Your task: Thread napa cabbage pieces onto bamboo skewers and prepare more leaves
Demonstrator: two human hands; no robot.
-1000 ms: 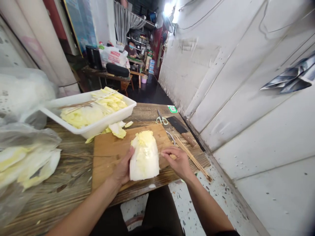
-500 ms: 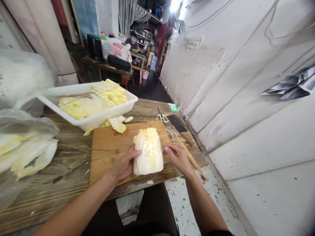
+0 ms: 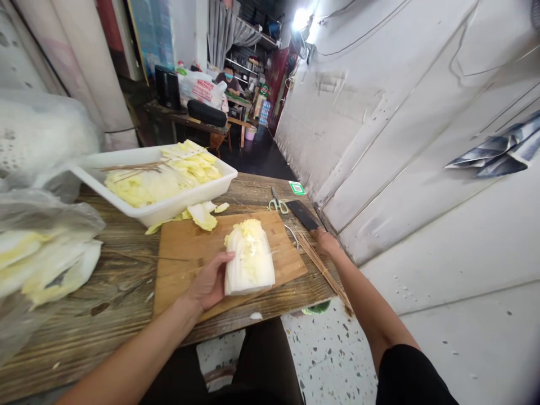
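Observation:
A cut piece of napa cabbage (image 3: 250,259) lies on a wooden cutting board (image 3: 189,253) in front of me. My left hand (image 3: 208,281) cups its left side, thumb against the white ribs. My right hand (image 3: 326,242) is out at the table's right edge, closed over the wooden handle of a dark cleaver (image 3: 301,214) that lies flat beside the board. The handle itself is hidden under my fingers.
A white tray (image 3: 185,202) of cut cabbage and skewers sits behind the board, loose leaf scraps (image 3: 202,215) beside it. Scissors (image 3: 276,203) and bamboo skewers (image 3: 324,269) lie at right. Bagged cabbage leaves (image 3: 42,264) fill the left. A white wall runs close on the right; a person sits far back.
My right hand left the cabbage's right side and moved right and away onto the cleaver's handle. My left hand stayed on the cabbage.

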